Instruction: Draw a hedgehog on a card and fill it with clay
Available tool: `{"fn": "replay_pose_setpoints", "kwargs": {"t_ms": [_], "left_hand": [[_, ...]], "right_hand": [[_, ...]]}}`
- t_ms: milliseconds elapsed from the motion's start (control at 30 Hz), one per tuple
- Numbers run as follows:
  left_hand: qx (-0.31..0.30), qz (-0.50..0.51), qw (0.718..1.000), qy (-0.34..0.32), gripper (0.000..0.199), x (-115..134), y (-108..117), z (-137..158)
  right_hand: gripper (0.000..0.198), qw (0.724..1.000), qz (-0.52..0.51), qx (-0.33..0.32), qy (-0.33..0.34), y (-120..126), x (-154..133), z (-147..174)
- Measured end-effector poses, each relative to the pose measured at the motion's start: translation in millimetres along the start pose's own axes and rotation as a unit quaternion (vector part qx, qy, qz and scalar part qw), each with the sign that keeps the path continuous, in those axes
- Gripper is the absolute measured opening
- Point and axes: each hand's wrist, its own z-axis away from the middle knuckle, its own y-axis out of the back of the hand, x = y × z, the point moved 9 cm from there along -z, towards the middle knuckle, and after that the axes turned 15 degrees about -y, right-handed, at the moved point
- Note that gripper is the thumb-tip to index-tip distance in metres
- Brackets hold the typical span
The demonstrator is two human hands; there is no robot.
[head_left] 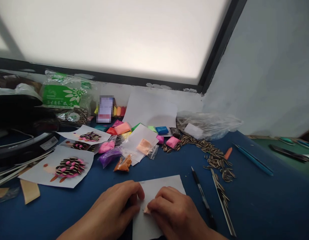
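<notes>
In the head view, a bit of peach clay point(146, 210) is pinched by the right hand point(175, 210) over a white sheet point(166, 182). The left hand point(120, 205) is curled at the sheet's left edge; whether anything is gripped cannot be told.

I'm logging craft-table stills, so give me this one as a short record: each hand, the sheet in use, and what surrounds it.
Left hand: at the left edge of the white sheet, fingers curled; grip unclear
Right hand: pinching a small peach clay piece over the sheet
Surface: blue table
Right of sheet: pen, loose seeds
Left: three overlapping hedgehog pictures
Beyond sheet: colored clay packs
</notes>
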Motion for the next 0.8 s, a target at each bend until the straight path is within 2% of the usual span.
{"fn": "replay_pose_setpoints", "kwargs": {"t_ms": [267,500,667,800], "left_hand": [[0.018,-0.003,1.000,-0.004,0.020,0,0,-1],[0.004,-0.013,0.999,0.039,0.019,2,-1,-2],[0.016,0.005,1.000,0.008,0.024,4,6,5],[0.034,0.042,0.996,-0.070,0.035,16,16,9]], "right_hand": [[0.023,0.993,0.101,0.044,0.040,-7,-8,4],[0.020,0.987,0.140,0.062,0.056,-7,-12,6],[0.020,0.985,0.153,0.052,0.064,-7,-12,7],[0.021,0.984,0.155,0.055,0.071,-7,-11,8]]}}
